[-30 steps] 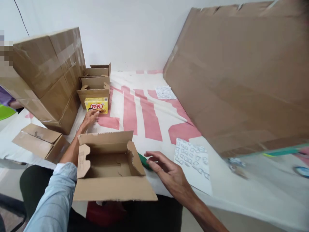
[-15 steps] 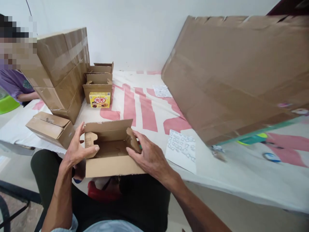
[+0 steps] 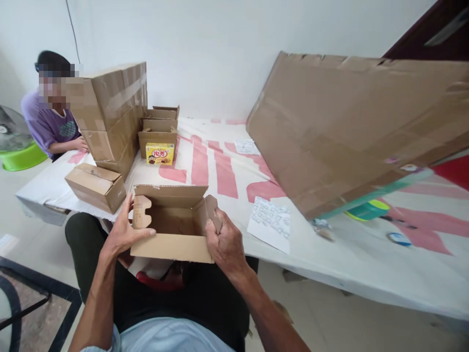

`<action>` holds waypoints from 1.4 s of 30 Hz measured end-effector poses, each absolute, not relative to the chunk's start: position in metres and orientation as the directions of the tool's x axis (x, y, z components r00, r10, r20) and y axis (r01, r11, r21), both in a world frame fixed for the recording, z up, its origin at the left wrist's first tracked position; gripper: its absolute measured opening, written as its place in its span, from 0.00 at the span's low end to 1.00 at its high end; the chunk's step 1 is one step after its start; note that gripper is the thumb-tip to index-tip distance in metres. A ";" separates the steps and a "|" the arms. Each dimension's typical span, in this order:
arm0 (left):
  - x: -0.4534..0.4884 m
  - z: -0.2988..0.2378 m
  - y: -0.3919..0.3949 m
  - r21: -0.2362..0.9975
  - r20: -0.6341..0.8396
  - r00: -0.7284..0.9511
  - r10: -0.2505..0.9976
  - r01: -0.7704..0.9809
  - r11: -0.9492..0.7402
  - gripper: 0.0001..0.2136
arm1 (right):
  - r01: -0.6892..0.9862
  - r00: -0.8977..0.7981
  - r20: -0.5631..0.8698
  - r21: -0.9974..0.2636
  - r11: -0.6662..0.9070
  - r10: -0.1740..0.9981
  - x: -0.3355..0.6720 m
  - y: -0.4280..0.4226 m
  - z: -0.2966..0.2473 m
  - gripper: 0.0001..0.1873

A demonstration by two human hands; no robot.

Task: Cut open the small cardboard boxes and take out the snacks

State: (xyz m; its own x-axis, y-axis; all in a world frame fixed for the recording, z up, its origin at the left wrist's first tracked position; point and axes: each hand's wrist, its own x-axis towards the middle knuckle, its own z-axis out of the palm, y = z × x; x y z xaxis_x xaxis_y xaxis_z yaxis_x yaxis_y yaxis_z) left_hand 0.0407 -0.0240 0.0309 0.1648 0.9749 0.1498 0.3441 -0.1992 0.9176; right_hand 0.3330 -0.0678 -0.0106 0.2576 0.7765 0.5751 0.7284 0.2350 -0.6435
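An open cardboard box (image 3: 168, 248) is held between my two hands above my lap, its flaps standing up and its inside showing bare cardboard. My left hand (image 3: 126, 230) grips the left end, thumb along the near flap and fingers behind the notched side flap. At the other end, my right hand (image 3: 227, 244) pinches the right side flap between thumb and fingers. Beyond it on the table stands a yellow snack box (image 3: 159, 154), in front of open cardboard boxes (image 3: 157, 139) standing in a row.
Left of the held box lies a closed carton (image 3: 95, 187), with stacked taped cartons (image 3: 117, 107) behind it. A large cardboard sheet (image 3: 348, 127) leans over the table's right side. A printed paper (image 3: 270, 224) and a tape roll (image 3: 399, 238) lie there. A person (image 3: 54, 117) sits far left.
My right hand has changed from resting along the right flap to pinching it, and that flap now leans outward. My left hand keeps its hold. The view has shifted.
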 end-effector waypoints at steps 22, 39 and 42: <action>0.045 0.028 -0.010 0.964 0.261 0.068 0.963 0.024 -0.263 0.36 | 0.544 0.395 0.456 -0.816 0.197 0.798 0.337 -0.080 -0.032 0.24; 0.064 0.085 0.026 0.842 0.313 0.298 0.902 0.353 -0.408 0.16 | 0.515 0.405 0.395 -0.844 0.151 0.825 0.334 -0.079 -0.031 0.27; 0.063 0.083 0.032 0.803 0.374 0.353 0.858 0.339 -0.490 0.14 | 0.514 0.399 0.392 -0.844 0.152 0.829 0.334 -0.080 -0.030 0.26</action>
